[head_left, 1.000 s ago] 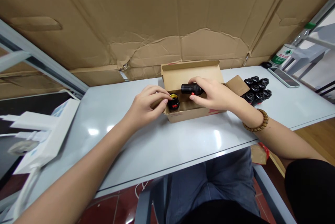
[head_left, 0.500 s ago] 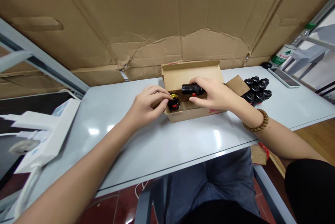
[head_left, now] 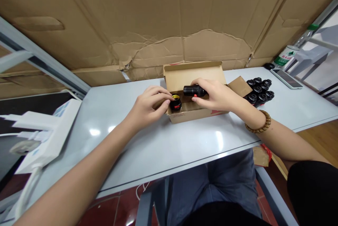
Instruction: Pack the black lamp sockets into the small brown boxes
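Observation:
My right hand [head_left: 211,94] grips a black flashlight [head_left: 191,90], a cylinder lying level above the open cardboard box [head_left: 195,116]. Its front end points left, and my thumb is beside a small red button on its lower side. Inside the left end of the box stands another black flashlight [head_left: 176,104], upright, with a yellow ring in its open top and a red mark. At that end of the box, my left hand [head_left: 149,108] curls over the side flap, fingers bent and thumb close below them. Its fingertips reach the upright flashlight's rim; the flap is mostly hidden.
Several black flashlights [head_left: 257,90] stand grouped right of the box, beside its side flap [head_left: 239,86]. Farther right are a phone [head_left: 286,78] and a water bottle [head_left: 286,56]. A white power strip [head_left: 56,141] is at left. Cardboard [head_left: 179,14] walls the table's back.
My right thumb has shifted slightly up toward the red button on the held flashlight. My left hand and the box look the same.

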{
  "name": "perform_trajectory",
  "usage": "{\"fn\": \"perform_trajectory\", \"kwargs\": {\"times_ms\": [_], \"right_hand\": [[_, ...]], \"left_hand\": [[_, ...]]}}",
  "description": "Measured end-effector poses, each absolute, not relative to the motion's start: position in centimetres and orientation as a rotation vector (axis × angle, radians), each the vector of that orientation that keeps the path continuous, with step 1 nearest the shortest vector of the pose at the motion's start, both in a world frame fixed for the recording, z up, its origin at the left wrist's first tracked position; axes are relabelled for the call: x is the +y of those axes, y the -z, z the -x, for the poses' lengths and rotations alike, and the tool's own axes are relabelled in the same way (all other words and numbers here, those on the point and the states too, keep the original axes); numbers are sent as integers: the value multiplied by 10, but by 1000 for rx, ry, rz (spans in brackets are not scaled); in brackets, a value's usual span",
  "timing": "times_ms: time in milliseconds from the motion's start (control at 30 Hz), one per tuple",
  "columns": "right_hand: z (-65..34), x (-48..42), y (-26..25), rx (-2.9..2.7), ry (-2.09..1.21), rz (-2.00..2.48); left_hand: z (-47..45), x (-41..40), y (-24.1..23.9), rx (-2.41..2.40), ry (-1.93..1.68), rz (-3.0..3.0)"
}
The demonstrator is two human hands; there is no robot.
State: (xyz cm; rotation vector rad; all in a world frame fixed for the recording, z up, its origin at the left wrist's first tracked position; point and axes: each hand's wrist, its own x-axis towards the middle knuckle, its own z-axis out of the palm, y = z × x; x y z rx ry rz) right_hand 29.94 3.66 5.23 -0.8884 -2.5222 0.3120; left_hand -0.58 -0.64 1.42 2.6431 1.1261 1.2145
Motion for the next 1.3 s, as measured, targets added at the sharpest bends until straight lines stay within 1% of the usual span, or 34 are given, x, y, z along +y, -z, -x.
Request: {"fn": "perform_trajectory", "kwargs": {"times_ms": [433, 1000, 1300], "right_hand": [[-302, 36, -52, -2536, -298, 836], [-301, 38, -49, -2519, -275, 907], [-302, 34, -54, -2515, -324, 892]], "left_hand": [[5, -7, -15, 1130, -1209, -2632], [4, -8, -17, 1167, -1176, -2578], [3, -8, -19, 1153, -1171, -2553]]}}
